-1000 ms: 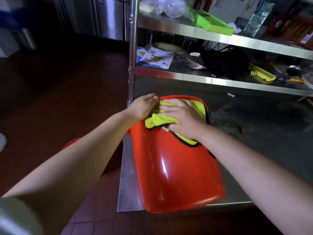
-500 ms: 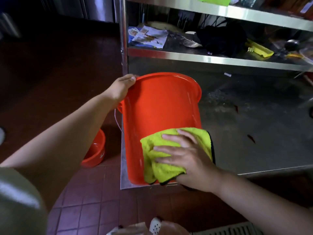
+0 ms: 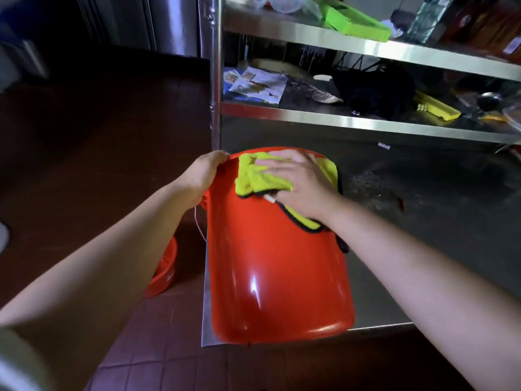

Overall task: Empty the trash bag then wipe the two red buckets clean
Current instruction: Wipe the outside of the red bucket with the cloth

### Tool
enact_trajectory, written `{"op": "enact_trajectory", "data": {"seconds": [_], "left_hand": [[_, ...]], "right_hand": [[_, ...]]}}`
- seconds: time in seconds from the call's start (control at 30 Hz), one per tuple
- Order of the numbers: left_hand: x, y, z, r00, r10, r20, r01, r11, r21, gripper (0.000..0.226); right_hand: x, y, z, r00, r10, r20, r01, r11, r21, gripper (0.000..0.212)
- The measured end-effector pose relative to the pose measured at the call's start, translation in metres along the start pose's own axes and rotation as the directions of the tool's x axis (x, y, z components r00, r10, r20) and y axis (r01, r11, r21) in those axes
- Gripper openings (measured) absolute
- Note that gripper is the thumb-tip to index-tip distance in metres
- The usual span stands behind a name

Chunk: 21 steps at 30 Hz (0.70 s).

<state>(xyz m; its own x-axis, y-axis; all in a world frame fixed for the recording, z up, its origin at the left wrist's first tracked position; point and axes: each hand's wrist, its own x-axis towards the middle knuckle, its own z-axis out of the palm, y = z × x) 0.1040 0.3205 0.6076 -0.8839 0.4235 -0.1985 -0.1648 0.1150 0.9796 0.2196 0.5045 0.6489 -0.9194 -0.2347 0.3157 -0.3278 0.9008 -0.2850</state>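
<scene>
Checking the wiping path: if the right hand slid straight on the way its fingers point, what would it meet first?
Probably the left hand, which grips the red bucket at its rim; the right hand presses the yellow cloth flat, fingers pointing that way. Depth is unclear.

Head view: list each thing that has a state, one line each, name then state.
red bucket: tipped on the steel shelf, base toward the camera.
yellow cloth: pressed flat on the bucket's side near the rim.
left hand: grips the bucket's rim.
right hand: fingers straight, pressing the cloth.
second red bucket: on the floor, mostly hidden.
</scene>
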Motion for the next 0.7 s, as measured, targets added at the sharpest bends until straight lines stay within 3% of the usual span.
{"op": "enact_trajectory", "data": {"seconds": [0.1, 0.17, 0.3, 0.4, 0.7], "left_hand": [[-0.001, 0.002, 0.001, 0.998, 0.027, -0.054, -0.026, 0.999, 0.02, 0.032], [0.001, 0.007, 0.009, 0.987, 0.124, -0.098, -0.116, 0.989, 0.09, 0.027], [-0.006, 0.027, 0.037, 0.967, 0.247, 0.064, -0.255, 0.938, 0.237, 0.019], [-0.011, 0.027, 0.04, 0.977, 0.2, 0.068, -0.209, 0.963, 0.172, 0.021], [-0.011, 0.02, 0.019, 0.992, 0.13, 0.005, -0.129, 0.983, 0.133, 0.018]], "right_hand": [[0.007, 0.008, 0.007, 0.999, 0.028, -0.028, -0.027, 0.999, 0.019, 0.042], [0.001, 0.008, 0.008, 0.999, 0.03, -0.042, -0.028, 0.999, 0.029, 0.043], [-0.019, -0.003, 0.003, 0.997, 0.053, -0.051, -0.053, 0.999, 0.007, 0.043], [-0.053, -0.023, 0.005, 1.0, 0.001, -0.01, -0.001, 0.999, -0.037, 0.044], [-0.157, -0.07, 0.02, 0.982, -0.151, 0.109, 0.147, 0.988, 0.045, 0.063]]}}
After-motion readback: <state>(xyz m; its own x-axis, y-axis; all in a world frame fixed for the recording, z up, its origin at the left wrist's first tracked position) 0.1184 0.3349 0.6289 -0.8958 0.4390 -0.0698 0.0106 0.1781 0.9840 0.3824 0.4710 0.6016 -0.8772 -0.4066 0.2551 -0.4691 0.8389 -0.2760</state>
